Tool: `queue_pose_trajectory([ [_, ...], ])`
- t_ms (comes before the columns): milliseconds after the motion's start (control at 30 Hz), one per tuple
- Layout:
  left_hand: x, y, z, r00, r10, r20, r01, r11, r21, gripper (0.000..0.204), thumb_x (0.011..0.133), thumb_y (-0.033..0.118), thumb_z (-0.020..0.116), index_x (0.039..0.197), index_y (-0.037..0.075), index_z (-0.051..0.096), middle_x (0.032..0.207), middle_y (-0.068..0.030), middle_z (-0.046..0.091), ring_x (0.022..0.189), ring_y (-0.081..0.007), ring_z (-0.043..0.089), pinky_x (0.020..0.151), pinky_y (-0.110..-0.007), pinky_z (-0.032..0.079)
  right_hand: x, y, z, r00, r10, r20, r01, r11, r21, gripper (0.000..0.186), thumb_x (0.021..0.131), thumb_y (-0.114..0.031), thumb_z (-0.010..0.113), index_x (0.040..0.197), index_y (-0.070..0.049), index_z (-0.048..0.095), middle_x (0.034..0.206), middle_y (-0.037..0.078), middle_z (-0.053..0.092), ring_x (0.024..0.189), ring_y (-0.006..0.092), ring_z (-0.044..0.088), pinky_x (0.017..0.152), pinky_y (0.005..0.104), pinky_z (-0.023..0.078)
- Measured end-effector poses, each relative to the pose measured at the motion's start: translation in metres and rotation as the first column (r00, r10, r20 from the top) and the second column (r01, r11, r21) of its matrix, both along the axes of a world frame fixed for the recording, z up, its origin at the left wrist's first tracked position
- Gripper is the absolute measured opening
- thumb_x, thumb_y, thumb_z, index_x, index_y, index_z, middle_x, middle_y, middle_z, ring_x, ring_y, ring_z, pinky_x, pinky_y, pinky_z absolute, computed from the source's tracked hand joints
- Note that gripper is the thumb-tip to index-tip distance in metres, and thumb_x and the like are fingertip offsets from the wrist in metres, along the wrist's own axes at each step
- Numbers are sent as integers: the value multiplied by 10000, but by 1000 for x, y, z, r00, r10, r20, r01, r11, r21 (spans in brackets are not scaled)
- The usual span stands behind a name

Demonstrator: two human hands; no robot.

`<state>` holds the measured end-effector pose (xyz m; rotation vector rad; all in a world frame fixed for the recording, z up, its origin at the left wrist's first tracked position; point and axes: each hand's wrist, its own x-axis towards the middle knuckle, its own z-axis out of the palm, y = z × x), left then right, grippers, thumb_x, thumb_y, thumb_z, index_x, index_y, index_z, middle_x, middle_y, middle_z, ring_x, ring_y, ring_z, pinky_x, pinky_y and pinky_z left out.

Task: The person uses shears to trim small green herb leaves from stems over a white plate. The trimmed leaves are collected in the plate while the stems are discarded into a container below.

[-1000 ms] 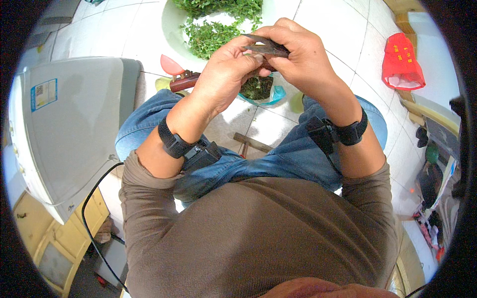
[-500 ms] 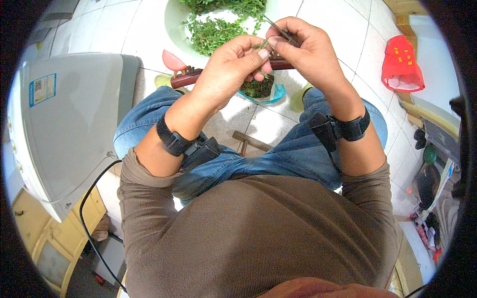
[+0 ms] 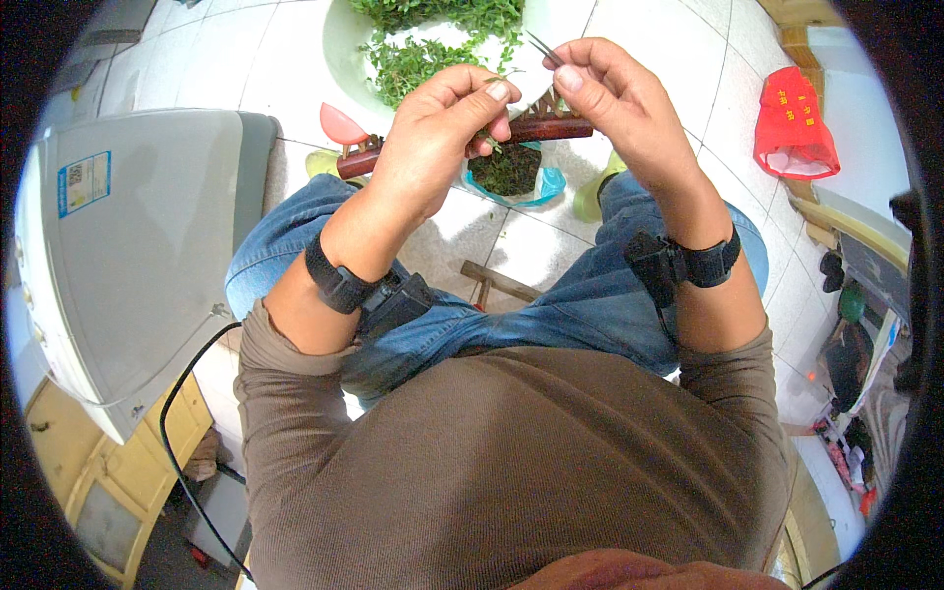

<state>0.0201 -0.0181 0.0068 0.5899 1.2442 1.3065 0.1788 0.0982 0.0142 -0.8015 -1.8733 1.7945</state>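
My left hand (image 3: 447, 123) is closed in a pinch on a thin green sprig (image 3: 491, 144), whose stem tip shows past the thumb and whose leaves show below the fingers. To its right, my right hand (image 3: 619, 98) grips a pair of slim dark tweezers (image 3: 544, 47), their points toward the upper left. The two hands are slightly apart. Beyond them, a pale green basin (image 3: 344, 59) holds heaps of leafy greens (image 3: 423, 67). Below the hands, a bluish plastic bag (image 3: 553, 187) holds dark green plant scraps (image 3: 506, 172).
A dark red wooden bar with pegs (image 3: 551, 129) lies between basin and bag, a pink half-round piece (image 3: 342, 125) at its left. A grey-white appliance (image 3: 147, 226) stands left, with a black cable (image 3: 169, 423) nearby. A red bag (image 3: 795, 123) is at the right.
My hands have drawn apart: the left moved slightly left, the right slightly right. The tweezers have come away from the sprig, and more of the wooden bar shows between the hands.
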Motion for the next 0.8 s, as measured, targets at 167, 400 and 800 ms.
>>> queue_pose_trajectory([
  [167,-4,0,-2,993,35,113,-35,999,-3,176,909,221,541,914,61,613,692,19,567,594,-47,463,553,-170,356,2,-8,-12,997,53,-60,-44,989,144,245,848,-176,642,1010,-6,575,833,27,601,754,106,562,675,254,477],
  [400,-5,-1,-2,976,13,217,-15,1000,11,174,897,220,539,893,64,615,687,17,559,588,-58,452,554,-174,353,-2,-10,-21,1000,27,-11,-24,970,244,220,818,-190,654,936,-12,604,783,77,612,727,126,564,671,268,464],
  [800,-5,-2,-2,971,-10,238,11,1000,-6,169,895,215,538,889,65,616,684,19,556,594,-60,452,550,-175,350,-2,-12,-22,998,31,-60,-24,993,117,165,824,-143,654,919,-16,611,775,13,595,734,79,530,658,239,450],
])
